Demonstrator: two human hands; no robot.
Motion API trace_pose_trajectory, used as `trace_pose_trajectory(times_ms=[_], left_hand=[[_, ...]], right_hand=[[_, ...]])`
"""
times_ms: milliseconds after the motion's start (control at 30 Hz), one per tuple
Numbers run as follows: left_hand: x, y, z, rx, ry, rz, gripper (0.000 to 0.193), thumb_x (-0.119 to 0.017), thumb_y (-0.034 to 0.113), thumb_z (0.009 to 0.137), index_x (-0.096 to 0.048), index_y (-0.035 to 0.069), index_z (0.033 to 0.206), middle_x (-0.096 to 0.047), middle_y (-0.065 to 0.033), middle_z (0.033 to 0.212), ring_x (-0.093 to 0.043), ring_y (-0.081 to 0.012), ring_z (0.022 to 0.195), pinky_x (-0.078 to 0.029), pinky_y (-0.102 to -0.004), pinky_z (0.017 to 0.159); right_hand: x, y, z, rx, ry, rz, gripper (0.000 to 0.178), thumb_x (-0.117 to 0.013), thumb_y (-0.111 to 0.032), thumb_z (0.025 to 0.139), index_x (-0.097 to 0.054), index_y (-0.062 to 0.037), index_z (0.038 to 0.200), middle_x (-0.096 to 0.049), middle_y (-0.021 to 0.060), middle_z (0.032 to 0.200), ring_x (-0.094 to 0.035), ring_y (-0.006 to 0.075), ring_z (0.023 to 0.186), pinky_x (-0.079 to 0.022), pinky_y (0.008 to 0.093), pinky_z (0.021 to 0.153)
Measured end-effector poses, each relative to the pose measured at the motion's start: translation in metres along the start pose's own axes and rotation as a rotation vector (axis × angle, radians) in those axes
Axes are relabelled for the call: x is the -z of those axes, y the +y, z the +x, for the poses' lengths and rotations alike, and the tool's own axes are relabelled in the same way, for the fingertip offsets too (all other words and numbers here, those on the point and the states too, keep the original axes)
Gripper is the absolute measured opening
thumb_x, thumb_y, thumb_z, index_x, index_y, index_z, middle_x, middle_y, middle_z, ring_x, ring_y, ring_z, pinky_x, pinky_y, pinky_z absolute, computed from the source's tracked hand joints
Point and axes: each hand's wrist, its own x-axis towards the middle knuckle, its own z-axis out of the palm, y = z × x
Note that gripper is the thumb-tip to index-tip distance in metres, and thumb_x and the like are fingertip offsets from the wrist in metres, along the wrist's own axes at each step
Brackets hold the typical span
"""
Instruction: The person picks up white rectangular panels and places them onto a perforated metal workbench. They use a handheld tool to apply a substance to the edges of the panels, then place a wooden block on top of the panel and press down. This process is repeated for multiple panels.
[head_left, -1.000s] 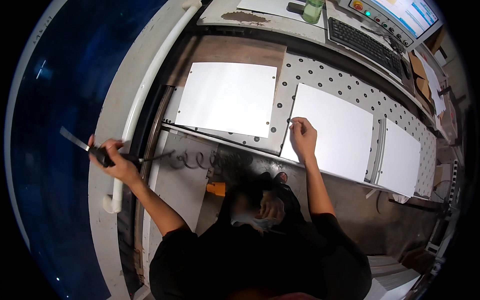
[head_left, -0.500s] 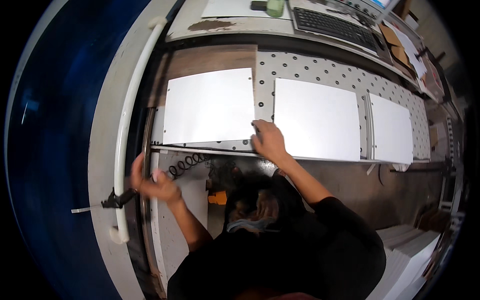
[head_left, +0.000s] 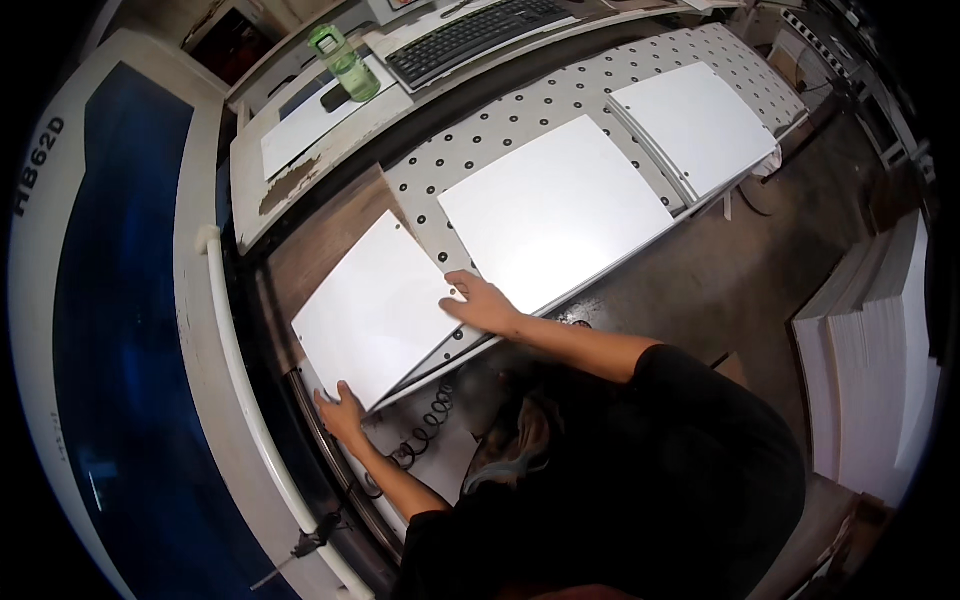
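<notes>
A white rectangular panel (head_left: 375, 305) with small holes near its corners lies at the left end of the worktable. My left hand (head_left: 342, 415) holds its near left corner, thumb over the top and fingers along the side. At the panel's right edge, my right hand (head_left: 484, 304) grips with bent fingers; part of the fingertips is hidden. A second, larger-looking white panel (head_left: 560, 215) lies just to the right, close to my right hand. Farther right sits a small stack of white panels (head_left: 695, 125).
The table's grey surface (head_left: 425, 180) carries rows of black studs. A white rail (head_left: 250, 390) and a blue machine cover (head_left: 125, 300) stand at left. Behind are a keyboard (head_left: 475, 40) and green bottle (head_left: 345, 65). A black coiled hose (head_left: 430, 425) hangs below. White boards (head_left: 865, 350) are stacked at right.
My left hand has come from beside the rail to the panel's near left corner. My right hand stays at its right edge. The view has turned, and the panel looks slightly skewed against the table edge.
</notes>
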Motion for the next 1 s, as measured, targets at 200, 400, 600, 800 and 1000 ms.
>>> trace_pose_trajectory(times_ms=[200, 400, 600, 800, 1000], left_hand=[[-0.005, -0.014, 0.008, 0.111, -0.051, -0.251, 0.066, -0.064, 0.059, 0.092, -0.071, -0.007, 0.090, -0.073, -0.0216, 0.083, -0.067, -0.0399, 0.078, -0.050, -0.0476, 0.077], [-0.036, 0.125, -0.055, -0.056, -0.287, -0.845, 0.038, -0.060, 0.027, 0.104, -0.059, -0.002, 0.079, -0.053, -0.0013, 0.067, -0.046, -0.0108, 0.063, -0.037, -0.0320, 0.058], [-0.078, 0.268, -0.102, -0.256, -0.518, -0.891, 0.035, -0.062, 0.026, 0.102, -0.068, -0.007, 0.112, -0.072, -0.0129, 0.099, -0.063, -0.0177, 0.090, -0.050, -0.0329, 0.084], [-0.111, 0.387, -0.202, -0.239, -0.818, -1.046, 0.056, -0.064, 0.024, 0.100, -0.048, -0.012, 0.139, -0.064, -0.0210, 0.125, -0.061, -0.0252, 0.114, -0.047, -0.0350, 0.100], [-0.089, 0.440, -0.249, -0.753, -0.935, -0.713, 0.078, -0.066, 0.037, 0.098, -0.030, -0.003, 0.155, -0.045, -0.0283, 0.144, -0.047, -0.0399, 0.132, -0.039, -0.0454, 0.112]], right_hand=[[0.059, -0.014, -0.008, -0.415, -0.399, 0.549, 0.044, -0.070, -0.019, 0.090, -0.055, 0.0062, 0.123, -0.051, 0.0006, 0.080, -0.050, 0.0119, 0.075, -0.043, 0.0266, 0.060], [0.176, -0.030, -0.074, -0.365, -0.163, 0.692, 0.075, -0.069, -0.013, 0.090, -0.032, 0.0057, 0.152, -0.049, 0.0199, 0.134, -0.053, 0.0237, 0.120, -0.063, 0.0310, 0.077], [0.290, 0.042, -0.116, -0.290, 0.221, 0.810, 0.062, -0.067, -0.010, 0.093, -0.043, 0.0035, 0.149, -0.065, 0.0144, 0.124, -0.070, 0.0185, 0.105, -0.066, 0.0324, 0.074], [0.391, 0.123, -0.131, -0.178, 0.687, 1.116, 0.038, -0.064, -0.021, 0.100, -0.056, 0.0008, 0.130, -0.070, 0.0119, 0.117, -0.073, 0.0213, 0.101, -0.064, 0.0355, 0.080], [0.414, 0.115, -0.086, -0.060, 0.976, 0.459, 0.053, -0.066, -0.015, 0.097, -0.046, 0.0042, 0.141, -0.060, 0.0126, 0.129, -0.057, 0.0220, 0.123, -0.047, 0.0339, 0.100]])
